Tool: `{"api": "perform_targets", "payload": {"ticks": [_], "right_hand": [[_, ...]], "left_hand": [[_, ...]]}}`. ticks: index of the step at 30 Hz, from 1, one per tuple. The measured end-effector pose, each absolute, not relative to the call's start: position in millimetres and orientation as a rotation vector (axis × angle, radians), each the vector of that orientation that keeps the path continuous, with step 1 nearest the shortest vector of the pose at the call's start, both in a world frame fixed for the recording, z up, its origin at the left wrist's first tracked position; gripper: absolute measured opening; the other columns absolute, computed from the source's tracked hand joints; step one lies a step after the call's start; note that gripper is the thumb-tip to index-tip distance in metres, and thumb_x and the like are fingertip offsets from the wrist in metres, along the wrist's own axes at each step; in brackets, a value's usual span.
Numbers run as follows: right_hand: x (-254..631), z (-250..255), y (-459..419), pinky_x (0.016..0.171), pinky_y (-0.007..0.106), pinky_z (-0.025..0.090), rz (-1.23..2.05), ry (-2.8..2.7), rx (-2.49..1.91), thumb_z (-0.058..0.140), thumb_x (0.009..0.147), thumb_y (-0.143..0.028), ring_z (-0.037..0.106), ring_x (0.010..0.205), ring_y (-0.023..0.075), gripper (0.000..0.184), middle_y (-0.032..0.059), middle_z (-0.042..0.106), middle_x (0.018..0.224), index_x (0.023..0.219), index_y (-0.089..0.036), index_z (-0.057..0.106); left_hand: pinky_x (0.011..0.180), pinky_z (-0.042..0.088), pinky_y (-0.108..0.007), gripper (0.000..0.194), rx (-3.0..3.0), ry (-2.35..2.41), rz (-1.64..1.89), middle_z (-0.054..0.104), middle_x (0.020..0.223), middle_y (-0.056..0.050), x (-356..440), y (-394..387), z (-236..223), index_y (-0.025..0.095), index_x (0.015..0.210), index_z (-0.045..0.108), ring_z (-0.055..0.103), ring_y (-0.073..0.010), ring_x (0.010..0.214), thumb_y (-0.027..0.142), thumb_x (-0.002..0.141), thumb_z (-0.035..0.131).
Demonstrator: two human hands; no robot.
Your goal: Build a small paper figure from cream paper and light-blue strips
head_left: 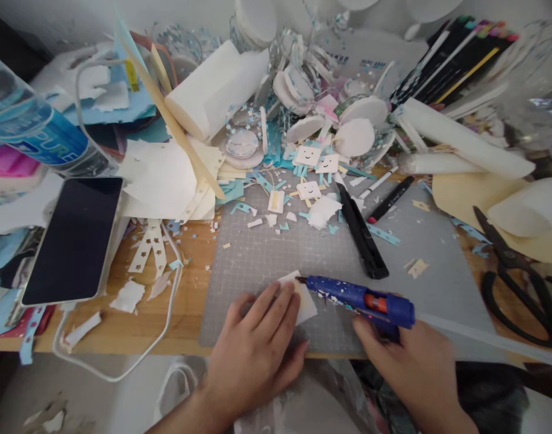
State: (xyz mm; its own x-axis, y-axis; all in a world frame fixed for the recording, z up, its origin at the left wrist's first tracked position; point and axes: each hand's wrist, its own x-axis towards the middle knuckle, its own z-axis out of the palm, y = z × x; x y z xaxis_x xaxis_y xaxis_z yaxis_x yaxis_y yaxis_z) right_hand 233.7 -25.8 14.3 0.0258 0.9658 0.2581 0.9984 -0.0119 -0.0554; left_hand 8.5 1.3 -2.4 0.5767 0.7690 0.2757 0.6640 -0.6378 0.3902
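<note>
My right hand (414,361) is wrapped round the handle of a blue hot glue gun (343,292), which is speckled with paper bits. The nozzle points left and sits at the top edge of a small white paper piece (308,308); whether it touches cannot be made out. My left hand (258,346) lies over the paper's left part, fingers stretched flat and holding it down on the grey cutting mat (253,253). Farther back on the mat are small white smiling-face paper figures (308,191) with strip limbs. A black utility knife (361,232) lies behind the glue gun.
Scissors (511,262) lie at the right, beyond a red-black marker (390,200). A phone (75,238), a white cable (171,313) and a water bottle (41,123) occupy the left. Paper scraps (325,211), rolls (208,90) and round white pieces (355,137) crowd the back.
</note>
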Motion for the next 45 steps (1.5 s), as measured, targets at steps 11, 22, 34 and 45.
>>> {"api": "perform_targets", "payload": {"ticks": [11, 22, 34, 45], "right_hand": [[241, 12, -30, 0.044, 0.028, 0.035, -0.195, -2.128, -1.955, 0.047, 0.09, -0.033, 0.054, 0.043, 0.0184, 0.018, -0.0009, 0.058, 0.055, 0.094, -0.02, 0.059], [242, 16, -30, 0.043, 0.027, 0.037, -0.166, -2.129, -1.901, 0.046, 0.091, -0.032, 0.052, 0.041, 0.0164, 0.015, -0.0026, 0.053, 0.055, 0.092, -0.021, 0.055], [246, 20, -36, 0.043, 0.028, 0.032, -0.124, -2.12, -1.991, 0.047, 0.09, -0.031, 0.048, 0.038, 0.0171, 0.017, -0.0035, 0.052, 0.05, 0.092, -0.021, 0.06], [247, 30, -44, 0.049, 0.027, 0.045, 0.015, -2.085, -2.034, 0.045, 0.091, -0.034, 0.063, 0.052, 0.0184, 0.02, 0.0011, 0.064, 0.067, 0.096, -0.02, 0.058]], "left_hand": [[0.096, 0.033, -0.042, 0.041, 2.544, 1.173, 0.691, 0.06, 0.137, -0.01, 9, 1, -3, 0.009, 0.127, 0.059, 0.054, -0.026, 0.123, 0.032, 0.094, 0.052], [0.099, 0.032, -0.042, 0.038, 2.527, 1.161, 0.737, 0.061, 0.135, -0.012, 8, 0, -4, 0.008, 0.122, 0.062, 0.054, -0.0275, 0.125, 0.028, 0.092, 0.055], [0.1, 0.032, -0.043, 0.038, 2.525, 1.146, 0.751, 0.062, 0.135, -0.012, 8, 0, -5, 0.007, 0.123, 0.062, 0.054, -0.0278, 0.124, 0.027, 0.091, 0.055], [0.098, 0.033, -0.044, 0.035, 2.51, 1.154, 0.751, 0.063, 0.133, -0.011, 8, 2, -2, 0.009, 0.12, 0.064, 0.057, -0.0284, 0.121, 0.025, 0.09, 0.056]]}}
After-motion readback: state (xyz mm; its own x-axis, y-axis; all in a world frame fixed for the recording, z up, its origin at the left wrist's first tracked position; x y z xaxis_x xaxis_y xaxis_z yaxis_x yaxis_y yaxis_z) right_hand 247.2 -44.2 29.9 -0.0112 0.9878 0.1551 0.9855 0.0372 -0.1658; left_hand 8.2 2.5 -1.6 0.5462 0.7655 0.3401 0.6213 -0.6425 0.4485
